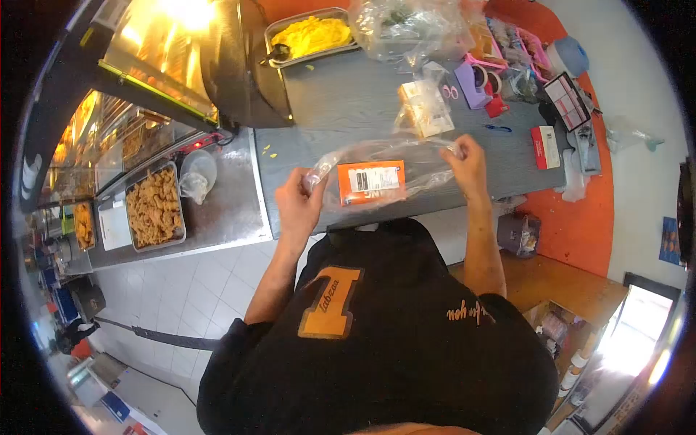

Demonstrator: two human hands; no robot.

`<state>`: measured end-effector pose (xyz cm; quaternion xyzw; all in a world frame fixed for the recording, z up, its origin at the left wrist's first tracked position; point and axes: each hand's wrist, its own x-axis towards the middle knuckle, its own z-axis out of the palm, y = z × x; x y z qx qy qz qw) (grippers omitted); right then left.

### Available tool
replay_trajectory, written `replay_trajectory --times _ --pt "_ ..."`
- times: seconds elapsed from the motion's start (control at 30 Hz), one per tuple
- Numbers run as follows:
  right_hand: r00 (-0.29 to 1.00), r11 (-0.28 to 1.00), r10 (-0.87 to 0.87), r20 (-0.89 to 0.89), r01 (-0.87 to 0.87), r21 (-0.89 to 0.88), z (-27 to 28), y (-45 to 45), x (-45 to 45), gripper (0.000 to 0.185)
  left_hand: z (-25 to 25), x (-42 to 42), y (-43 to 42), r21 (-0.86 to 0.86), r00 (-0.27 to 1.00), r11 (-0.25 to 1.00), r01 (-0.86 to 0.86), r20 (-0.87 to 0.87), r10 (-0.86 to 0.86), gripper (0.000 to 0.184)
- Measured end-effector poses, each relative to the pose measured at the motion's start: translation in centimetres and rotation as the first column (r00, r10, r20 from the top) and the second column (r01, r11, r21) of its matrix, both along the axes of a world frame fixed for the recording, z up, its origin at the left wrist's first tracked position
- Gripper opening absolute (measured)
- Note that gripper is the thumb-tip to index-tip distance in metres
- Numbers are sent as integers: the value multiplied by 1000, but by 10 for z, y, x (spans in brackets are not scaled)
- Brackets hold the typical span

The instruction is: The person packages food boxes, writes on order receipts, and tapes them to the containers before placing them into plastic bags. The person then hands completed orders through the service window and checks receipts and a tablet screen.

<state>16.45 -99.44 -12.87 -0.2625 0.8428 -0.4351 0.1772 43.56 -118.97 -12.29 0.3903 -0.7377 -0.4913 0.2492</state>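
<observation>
A clear plastic bag is stretched between my two hands over the front edge of the grey table. My left hand pinches one end of it, and my right hand grips the other end with closed fingers. Between the hands sits an orange box with a white printed label on top. The film runs around the box, but I cannot tell whether the box is inside the bag or under it. Just behind stands another box in clear plastic, yellow and white.
A metal tray of yellow food with a black spoon is at the back. A tray of fried pieces stands left, below a lit glass display case. On the right are a tape holder, a blue pen and a red-white box.
</observation>
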Motion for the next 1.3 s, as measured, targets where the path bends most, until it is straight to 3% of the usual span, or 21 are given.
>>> replay_trajectory --times 0.03,0.1,0.13,0.23,0.27,0.3,0.43,0.5,0.63,0.7,0.8,0.83,0.93,1.0,1.03,1.07,1.1,1.17,1.2,1.23,1.3 --pt "1000 1000 -5 0 5 -2 17 5 -1 21 9 -6 3 -2 1000 1000 5 0 -5 20" --pt "831 875 99 547 190 -446 50 19 -1 17 52 -26 13 -108 995 991 79 75 -71 23" --pt "833 871 97 544 194 -452 56 33 -11 17 51 -35 18 142 981 977 158 -134 -139 35" --pt "807 915 114 579 142 -378 72 68 -54 19 45 -72 51 133 857 901 412 -391 -334 48" --pt "999 990 19 31 -14 -143 78 76 -66 23 57 -90 74 303 806 834 461 -536 -251 57" --pt "844 988 84 -530 -1 154 82 86 -79 27 58 -108 86 302 805 832 466 -536 -256 57" --pt "783 984 176 -596 -136 111 98 117 -134 34 59 -188 126 232 878 896 379 -395 -269 54" --pt "937 940 327 -121 -336 -65 116 132 -156 35 57 -221 140 130 930 941 313 -241 -276 51" --pt "958 954 188 -217 -231 -193 83 192 -232 36 16 -220 160 -517 956 833 199 -83 -280 61" --pt "906 992 69 -418 -18 125 53 224 -275 56 -6 -226 173 -676 960 729 107 -121 -252 76" --pt "818 854 478 -321 -346 389 -21 225 -278 90 -57 -248 205 -399 969 893 207 -45 -244 107" --pt "840 857 507 -194 -466 222 -42 210 -268 112 -85 -260 208 -396 948 865 310 63 -311 112" --pt "802 780 597 -26 -587 -219 -99 151 -236 101 -135 -303 211 -295 962 915 274 101 -255 104" --pt "782 749 622 40 -580 -322 -111 126 -231 95 -141 -325 196 467 882 751 468 -197 -428 92" --pt "717 798 603 349 -551 -245 -105 119 -232 88 -137 -332 192 449 874 751 484 -204 -442 92" --pt "595 829 503 627 -536 -157 -99 114 -231 80 -129 -336 191 28 849 856 517 -140 -509 86" --pt "611 839 496 616 -521 -158 -95 111 -224 80 -125 -340 189 -395 837 783 481 -59 -544 80" --pt "744 935 319 587 -349 -66 -88 110 -205 73 -137 -352 189 -515 828 684 517 98 -552 64" --pt "753 940 309 580 -333 -68 -81 111 -197 73 -127 -362 201 39 734 782 622 -375 -566 59" --pt "827 945 324 459 -305 -118 -74 115 -187 70 -121 -366 209 512 655 454 729 -715 -246 54" --pt "930 936 317 184 -276 -218 -47 120 -170 65 -197 -362 192 432 744 606 668 -382 -548 48"
